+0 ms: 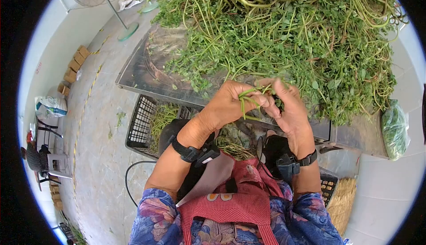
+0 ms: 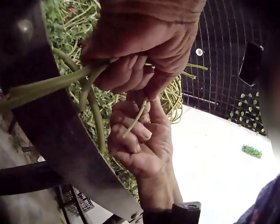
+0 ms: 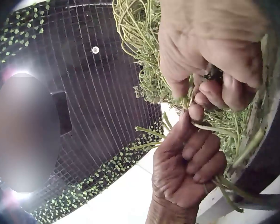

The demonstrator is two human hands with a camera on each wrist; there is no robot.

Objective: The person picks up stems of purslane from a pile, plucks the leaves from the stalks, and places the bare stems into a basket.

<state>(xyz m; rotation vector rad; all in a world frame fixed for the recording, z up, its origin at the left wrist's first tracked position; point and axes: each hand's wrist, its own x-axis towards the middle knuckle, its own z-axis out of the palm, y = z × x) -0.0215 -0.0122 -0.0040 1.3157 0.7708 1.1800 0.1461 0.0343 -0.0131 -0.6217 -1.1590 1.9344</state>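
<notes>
My left hand (image 1: 228, 103) grips several cut green stems (image 1: 243, 106), their ends poking out on both sides of the fist. Thick stems (image 2: 49, 86) trail from it in the left wrist view. Opposite it, my right hand (image 1: 290, 107) has its fingers curled in and meets the left at the fingertips. There it pinches a thin stem (image 2: 136, 119); a dark leafy bit (image 3: 212, 74) sits under its fingers in the right wrist view. Both hands are over the table's near edge, in front of a big heap of leafy green stems (image 1: 288, 36).
The dark table (image 1: 146, 74) carries the heap. Below it stands a black crate (image 1: 140, 123) with stems inside; another crate (image 1: 328, 187) is at the right. A plastic bag of greens (image 1: 394, 129) lies at the table's right end. A standing fan (image 1: 126, 31) is at the far left.
</notes>
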